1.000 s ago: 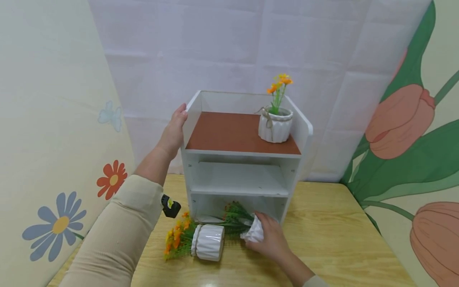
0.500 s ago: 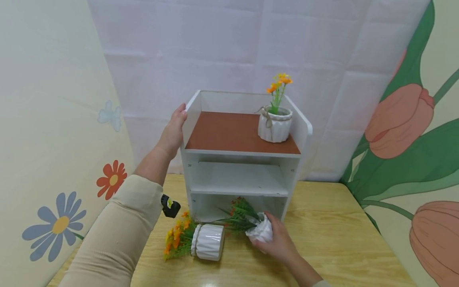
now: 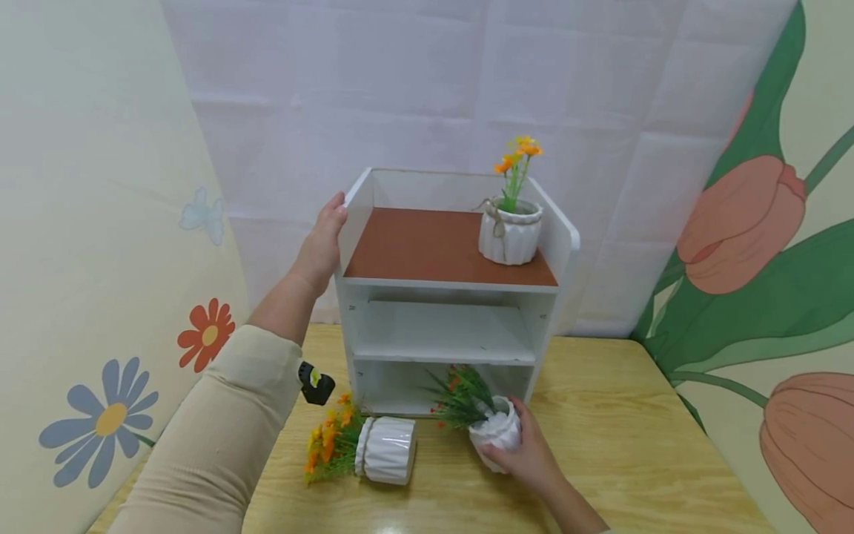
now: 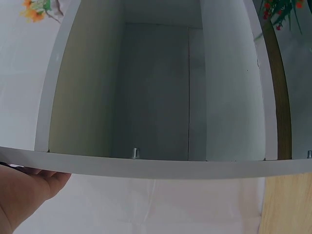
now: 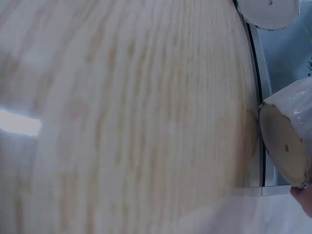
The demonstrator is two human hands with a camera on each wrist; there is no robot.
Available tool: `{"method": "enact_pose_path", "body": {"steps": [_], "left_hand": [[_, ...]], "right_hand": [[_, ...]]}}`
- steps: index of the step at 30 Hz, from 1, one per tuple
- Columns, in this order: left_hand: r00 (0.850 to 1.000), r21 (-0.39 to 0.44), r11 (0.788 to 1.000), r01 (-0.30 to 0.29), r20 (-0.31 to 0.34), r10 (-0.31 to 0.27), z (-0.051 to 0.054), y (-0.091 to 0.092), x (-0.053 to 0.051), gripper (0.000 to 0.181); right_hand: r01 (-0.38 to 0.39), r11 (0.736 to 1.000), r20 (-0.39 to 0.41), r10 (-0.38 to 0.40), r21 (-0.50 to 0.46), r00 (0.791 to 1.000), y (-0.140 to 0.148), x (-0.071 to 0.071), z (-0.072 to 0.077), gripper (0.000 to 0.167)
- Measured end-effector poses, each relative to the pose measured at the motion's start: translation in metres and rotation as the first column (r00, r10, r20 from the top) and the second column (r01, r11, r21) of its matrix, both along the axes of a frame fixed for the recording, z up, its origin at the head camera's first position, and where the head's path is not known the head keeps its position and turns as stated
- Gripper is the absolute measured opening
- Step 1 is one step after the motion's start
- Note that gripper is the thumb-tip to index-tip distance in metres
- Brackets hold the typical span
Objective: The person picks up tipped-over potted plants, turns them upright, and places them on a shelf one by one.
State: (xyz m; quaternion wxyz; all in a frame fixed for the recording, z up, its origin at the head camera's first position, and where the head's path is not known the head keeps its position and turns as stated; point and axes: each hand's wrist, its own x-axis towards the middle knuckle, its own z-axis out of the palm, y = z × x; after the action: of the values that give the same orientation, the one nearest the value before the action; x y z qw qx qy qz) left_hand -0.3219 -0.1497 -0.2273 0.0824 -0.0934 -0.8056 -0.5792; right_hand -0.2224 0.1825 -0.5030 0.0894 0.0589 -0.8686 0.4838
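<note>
My right hand [image 3: 530,452] grips a white ceramic flowerpot [image 3: 499,439] with green leaves and small red flowers [image 3: 460,397]. The pot is tilted, its plant leaning left before the lowest compartment; the right wrist view shows the pot's underside [image 5: 282,146] with a small hole. My left hand [image 3: 320,248] rests against the outer left side of a small white shelf unit [image 3: 443,334] with a brown top, and its fingers look extended along the panel. Left of the held pot, another white flowerpot [image 3: 388,451] lies on its side, its orange and yellow flowers [image 3: 331,437] pointing left.
A third white flowerpot [image 3: 510,233] with orange flowers and a twine bow stands upright on the unit's top, at the right. The unit stands on a wood-grain table [image 3: 614,430]. White cloth [image 3: 427,89] hangs behind, and floral-painted walls flank both sides.
My right hand has drawn the red-flowered pot right and slightly toward me, tipping it more upright so its plant has lifted. The left hand and the other pots stay put.
</note>
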Motion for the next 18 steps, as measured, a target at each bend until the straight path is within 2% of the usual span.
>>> {"method": "enact_pose_path", "body": {"steps": [11,15,18], "left_hand": [[1.0,-0.007,1.0,0.001,-0.008,-0.001,-0.001,0.0,-0.001,0.06],[1.0,-0.009,1.0,-0.001,-0.013,0.001,-0.001,0.0,0.0,0.061],[1.0,-0.011,1.0,-0.001,-0.016,0.001,-0.001,0.0,0.001,0.06]], "right_hand": [[0.018,0.989,0.14,0.004,-0.15,0.99,0.011,0.001,-0.005,0.099],[0.03,0.986,0.152,-0.005,-0.163,0.988,0.014,0.004,-0.005,0.101],[0.036,0.985,0.131,-0.014,-0.166,0.991,0.016,0.007,-0.006,0.102]]}}
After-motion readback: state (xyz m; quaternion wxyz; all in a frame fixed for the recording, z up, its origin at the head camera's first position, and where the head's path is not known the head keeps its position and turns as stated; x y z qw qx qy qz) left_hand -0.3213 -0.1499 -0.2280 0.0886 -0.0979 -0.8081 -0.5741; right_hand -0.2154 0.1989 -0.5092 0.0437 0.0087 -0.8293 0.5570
